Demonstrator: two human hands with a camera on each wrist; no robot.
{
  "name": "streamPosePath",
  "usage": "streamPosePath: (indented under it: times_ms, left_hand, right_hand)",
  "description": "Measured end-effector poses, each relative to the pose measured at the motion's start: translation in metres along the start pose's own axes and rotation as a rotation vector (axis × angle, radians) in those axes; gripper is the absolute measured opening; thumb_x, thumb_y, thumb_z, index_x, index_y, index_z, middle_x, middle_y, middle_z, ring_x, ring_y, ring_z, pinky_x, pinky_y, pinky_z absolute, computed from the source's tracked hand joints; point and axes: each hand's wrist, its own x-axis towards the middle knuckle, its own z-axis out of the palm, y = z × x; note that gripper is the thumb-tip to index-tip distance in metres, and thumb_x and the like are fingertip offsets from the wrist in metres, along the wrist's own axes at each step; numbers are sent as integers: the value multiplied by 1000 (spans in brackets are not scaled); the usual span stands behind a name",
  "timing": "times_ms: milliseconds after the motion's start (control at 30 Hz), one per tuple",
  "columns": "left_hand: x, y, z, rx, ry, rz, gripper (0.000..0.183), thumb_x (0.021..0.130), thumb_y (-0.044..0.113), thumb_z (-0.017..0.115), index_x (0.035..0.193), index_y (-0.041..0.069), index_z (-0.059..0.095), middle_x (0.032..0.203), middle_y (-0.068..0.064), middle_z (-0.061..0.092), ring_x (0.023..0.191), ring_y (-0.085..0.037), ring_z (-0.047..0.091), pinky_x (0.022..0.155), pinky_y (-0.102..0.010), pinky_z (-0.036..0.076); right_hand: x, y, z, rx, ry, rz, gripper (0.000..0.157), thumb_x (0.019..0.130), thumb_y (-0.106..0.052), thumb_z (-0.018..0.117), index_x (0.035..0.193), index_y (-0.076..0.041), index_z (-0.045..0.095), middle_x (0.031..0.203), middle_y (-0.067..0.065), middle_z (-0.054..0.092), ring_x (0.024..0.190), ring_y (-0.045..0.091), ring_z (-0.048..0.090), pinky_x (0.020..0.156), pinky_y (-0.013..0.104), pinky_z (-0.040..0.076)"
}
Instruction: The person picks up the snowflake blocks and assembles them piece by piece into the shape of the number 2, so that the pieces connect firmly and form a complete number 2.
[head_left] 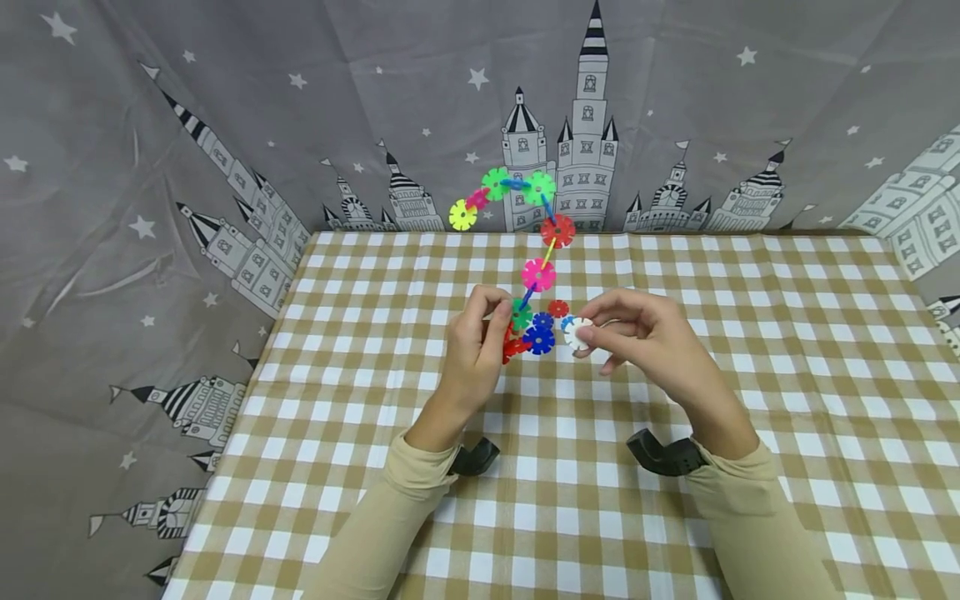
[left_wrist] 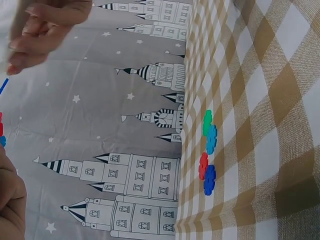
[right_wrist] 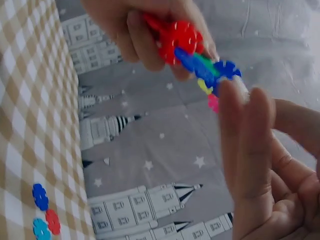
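My left hand (head_left: 480,333) pinches the lower part of a chain of slotted plastic snowflake discs, near a green disc (head_left: 521,314). From there the chain rises and bends left through pink (head_left: 537,275), red (head_left: 558,231) and green discs to a yellow disc (head_left: 462,215). Below, red discs (head_left: 516,347) and a dark blue disc (head_left: 539,339) are joined on. Between thumb and fingertips, my right hand (head_left: 637,333) holds a white disc (head_left: 577,333), close to the dark blue one. Whether these two touch I cannot tell; fingers cover the spot in the right wrist view.
Several loose discs lie on the checked tablecloth (head_left: 360,400) beyond the hands: green (left_wrist: 207,122), light blue (left_wrist: 212,139), red (left_wrist: 203,166) and blue (left_wrist: 210,180). A grey curtain (head_left: 420,75) with castles and stars hangs behind the table's far edge.
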Motion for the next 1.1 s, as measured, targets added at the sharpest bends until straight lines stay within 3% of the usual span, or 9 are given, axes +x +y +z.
streamPosePath:
  times_ms: [333,533,767,1100]
  left_hand:
    - [2,4,0,6,-3,12,8,107,2,48,106,-5,53,73,-10,46,59,-11,39,55,-21,46]
    - [2,4,-1,2,7,15,7,106,0,50,105,-6,53,76,-12,49,62,-12,42,58,-21,49]
    - [1,4,-1,4,15,20,9,106,1,48,105,-6,53,81,-14,54,67,-13,47,61,-21,53]
    - [-1,4,-2,12,10,16,7,106,0,48,106,-6,52,81,-14,52,67,-14,47,60,-22,53]
  right_hand:
    - [-3,-6,6,99,44,-13,26,96,-9,73,118,4,68,99,1,78,77,16,76,67,34,64]
    - [-3,-3,6,79,8,7,37,93,-6,76,127,4,68,102,-1,80,85,17,79,74,37,65]
    - [-5,-2,5,26,4,-9,41,87,-8,83,126,-2,72,118,-5,77,91,15,77,72,34,64]
    - [-5,-3,4,-41,15,13,38,86,-14,85,122,-6,74,106,-3,80,87,18,78,75,33,64]
